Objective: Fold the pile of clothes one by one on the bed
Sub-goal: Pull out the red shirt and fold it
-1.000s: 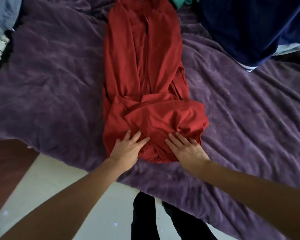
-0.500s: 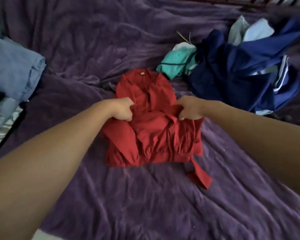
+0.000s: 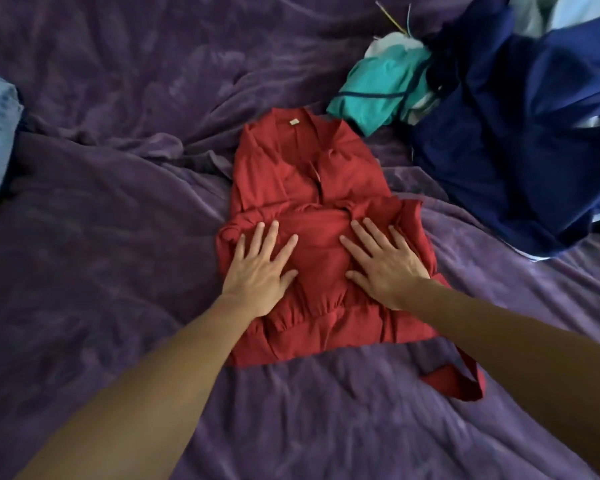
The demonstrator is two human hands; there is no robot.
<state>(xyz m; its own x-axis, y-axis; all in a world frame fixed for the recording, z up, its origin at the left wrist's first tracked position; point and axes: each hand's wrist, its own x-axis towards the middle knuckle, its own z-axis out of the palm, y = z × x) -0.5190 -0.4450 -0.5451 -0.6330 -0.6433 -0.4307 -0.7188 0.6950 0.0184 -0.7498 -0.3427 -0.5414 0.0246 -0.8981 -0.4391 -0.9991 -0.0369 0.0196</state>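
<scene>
Your left hand (image 3: 260, 268), right hand (image 3: 386, 266) flat on red dress (image 3: 291, 168), gripping nothing — smooth outward, tuck 5 o'clock tie (image 3: 456, 380).

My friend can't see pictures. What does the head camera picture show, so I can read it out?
A left hand and a right hand press flat, fingers spread, on a half-folded red garment lying on a purple blanket. Beyond it to the right sits a heap of unfolded clothes, a navy garment and a teal garment.
</scene>
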